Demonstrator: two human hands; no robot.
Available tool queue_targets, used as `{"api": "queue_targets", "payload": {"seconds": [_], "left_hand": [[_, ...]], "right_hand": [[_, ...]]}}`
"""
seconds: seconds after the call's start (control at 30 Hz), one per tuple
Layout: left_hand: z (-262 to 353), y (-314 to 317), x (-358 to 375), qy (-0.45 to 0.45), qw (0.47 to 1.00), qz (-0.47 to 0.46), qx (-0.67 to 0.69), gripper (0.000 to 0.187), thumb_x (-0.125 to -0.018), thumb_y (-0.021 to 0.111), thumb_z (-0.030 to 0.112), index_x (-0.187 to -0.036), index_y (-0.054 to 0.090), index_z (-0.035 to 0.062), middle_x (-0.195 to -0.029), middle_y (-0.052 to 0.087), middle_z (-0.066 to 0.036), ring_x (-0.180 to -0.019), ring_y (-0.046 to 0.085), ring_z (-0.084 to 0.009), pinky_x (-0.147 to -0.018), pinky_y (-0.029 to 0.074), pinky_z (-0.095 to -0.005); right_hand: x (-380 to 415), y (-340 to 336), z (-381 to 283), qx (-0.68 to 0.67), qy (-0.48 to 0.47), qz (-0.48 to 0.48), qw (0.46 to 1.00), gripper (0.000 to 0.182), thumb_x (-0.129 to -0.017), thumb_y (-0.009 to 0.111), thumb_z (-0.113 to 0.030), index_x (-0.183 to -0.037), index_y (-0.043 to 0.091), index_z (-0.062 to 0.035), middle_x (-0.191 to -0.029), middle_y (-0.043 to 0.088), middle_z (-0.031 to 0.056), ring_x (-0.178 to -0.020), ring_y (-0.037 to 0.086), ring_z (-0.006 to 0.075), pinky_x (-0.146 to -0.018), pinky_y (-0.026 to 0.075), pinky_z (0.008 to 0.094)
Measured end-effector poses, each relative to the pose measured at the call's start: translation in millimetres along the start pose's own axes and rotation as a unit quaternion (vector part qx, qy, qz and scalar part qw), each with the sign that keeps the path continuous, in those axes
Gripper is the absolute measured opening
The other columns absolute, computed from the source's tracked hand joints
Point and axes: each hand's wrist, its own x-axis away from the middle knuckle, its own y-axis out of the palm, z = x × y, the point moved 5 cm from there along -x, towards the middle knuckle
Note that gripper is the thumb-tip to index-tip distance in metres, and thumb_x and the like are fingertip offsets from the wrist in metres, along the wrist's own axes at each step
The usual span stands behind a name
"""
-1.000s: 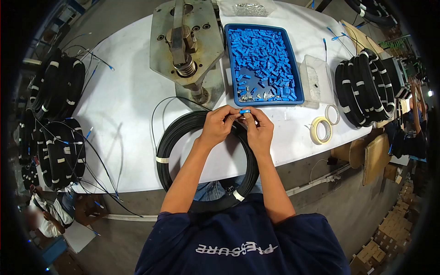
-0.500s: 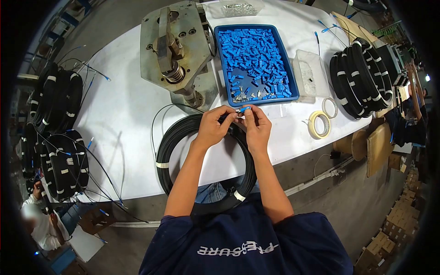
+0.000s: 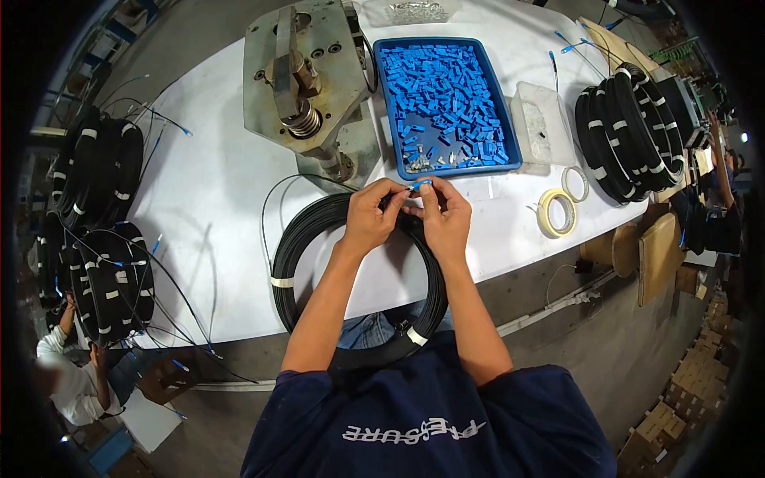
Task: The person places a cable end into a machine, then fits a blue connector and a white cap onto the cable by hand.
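Two hands (image 3: 408,213), one blue connector (image 3: 421,184)

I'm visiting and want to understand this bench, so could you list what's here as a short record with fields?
left hand: pinches the cable end beside the blue piece
right hand: pinches small blue piece
under the hands: black cable coil on white table
behind: blue tray of blue pieces, metal press
right side: tape rolls, more coils

Dull grey metal press (image 3: 307,76), blue plastic tray (image 3: 510,151), matt white tabletop (image 3: 207,183)
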Motion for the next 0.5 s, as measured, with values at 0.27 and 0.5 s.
{"api": "queue_targets", "payload": {"seconds": [0.27,0.5], "left_hand": [[-3,2,0,0.010,0.999,-0.036,-0.006,0.007,-0.089,0.065,0.004,-0.090,0.064,-0.0022,-0.079,0.067,-0.010,-0.071,0.062,-0.0147,-0.066,0.048,-0.0271],[-5,4,0,-0.027,0.997,-0.035,0.067,0.009,-0.086,0.068,0.002,-0.094,0.066,-0.0020,-0.086,0.069,-0.012,-0.078,0.066,-0.0176,-0.071,0.051,-0.0285]], "right_hand": [[9,-1,2,0.022,-0.007,-0.025,0.999,0.018,-0.095,0.058,-0.007,-0.106,0.063,0.0068,-0.094,0.065,0.0093,-0.086,0.065,0.0140,-0.069,0.063,0.0304],[11,-3,8,-0.001,-0.084,0.010,0.996,0.018,-0.097,0.058,-0.010,-0.106,0.063,0.0049,-0.098,0.065,0.0073,-0.085,0.062,0.0103,-0.074,0.053,0.0227]]}}
